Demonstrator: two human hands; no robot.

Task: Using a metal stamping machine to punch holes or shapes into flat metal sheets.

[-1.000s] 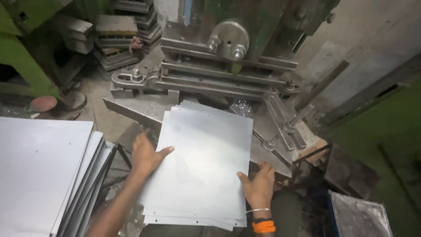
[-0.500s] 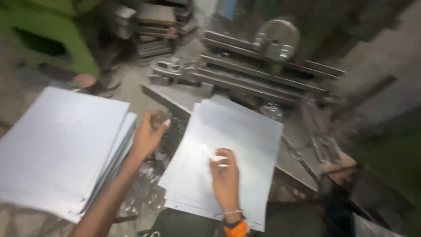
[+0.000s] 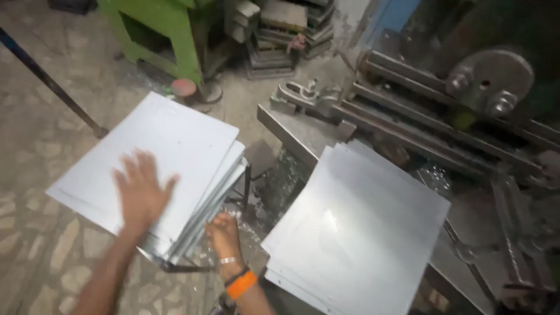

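A stack of several grey metal sheets [image 3: 169,146] lies at the left on a low stand. My left hand [image 3: 140,195] rests flat on top of that stack, fingers spread, blurred by motion. My right hand [image 3: 223,232], with an orange band and a thin bracelet on the wrist, grips the near right edge of the same stack. A second stack of metal sheets [image 3: 361,227] lies at the right on the bed of a metal machine, with neither hand touching it.
A heavy steel press machine [image 3: 443,99] with rails and a round disc stands behind the right stack. A green machine frame [image 3: 157,32] stands at the back left, with piled metal parts [image 3: 286,35] beside it. A dark rod [image 3: 49,81] leans across the stone floor.
The view has swung left. Both hands have left the right stack: the left one moved onto the left stack's top, the right one went to that stack's near edge.
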